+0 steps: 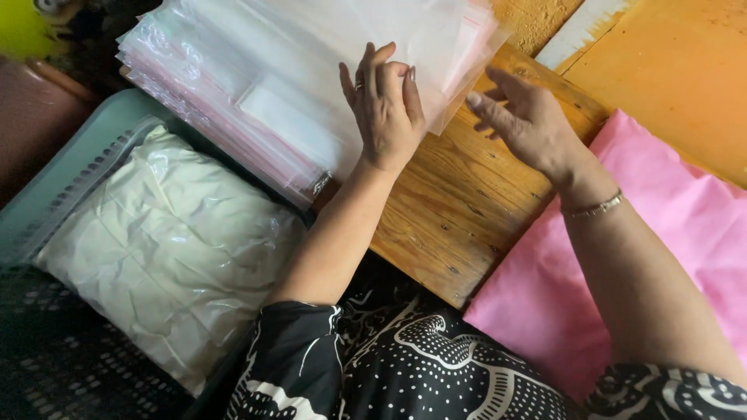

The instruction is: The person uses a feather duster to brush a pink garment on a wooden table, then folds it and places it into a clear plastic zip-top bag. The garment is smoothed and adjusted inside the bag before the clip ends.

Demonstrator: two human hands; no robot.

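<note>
Left hand (385, 117) on clear bag stack (272, 85) — right hand (525, 120) just beside, fingers spread

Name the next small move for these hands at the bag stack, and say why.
Probably pinch the top bag's near edge: the left hand rests on the stack of clear plastic bags, while the right hand hovers open beside its corner.

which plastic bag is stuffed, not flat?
The bag with white filling in the grey-green basket: bulging and creased. The clear bags under the left hand lie flat, stacked.
</note>
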